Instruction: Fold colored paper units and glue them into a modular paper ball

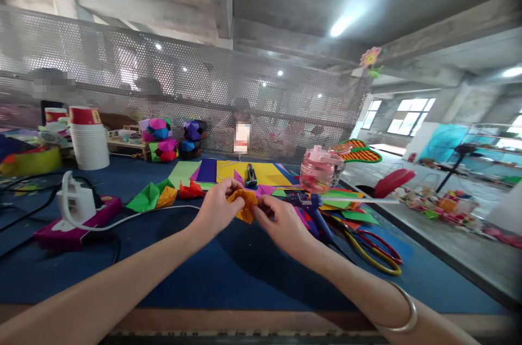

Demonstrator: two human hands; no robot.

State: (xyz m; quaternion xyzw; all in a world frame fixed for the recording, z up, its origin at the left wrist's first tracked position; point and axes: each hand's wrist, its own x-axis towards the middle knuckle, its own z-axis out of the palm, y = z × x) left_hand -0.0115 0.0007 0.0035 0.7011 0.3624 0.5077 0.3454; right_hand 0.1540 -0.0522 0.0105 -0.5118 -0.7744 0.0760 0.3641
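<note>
An orange folded paper piece [245, 208] is held up between both hands over the middle of the blue table. My left hand [220, 204] pinches its left side with thumb and fingers. At its right edge, my right hand [281, 220] grips it with the fingertips. Behind the hands lie yellow paper [269, 172], a dark cutter [250, 175] and purple folded paper [265, 190]. Left of my left hand rest a red folded piece [191, 189], an orange one [166, 197] and a green one [144, 197].
A purple power strip [77, 223] with a white cable and stacked paper cups [88, 141] stand left. Finished paper balls [163, 149] sit behind. On the right are a glue gun [305, 201], a pink jar [320, 170] and scissors [375, 250].
</note>
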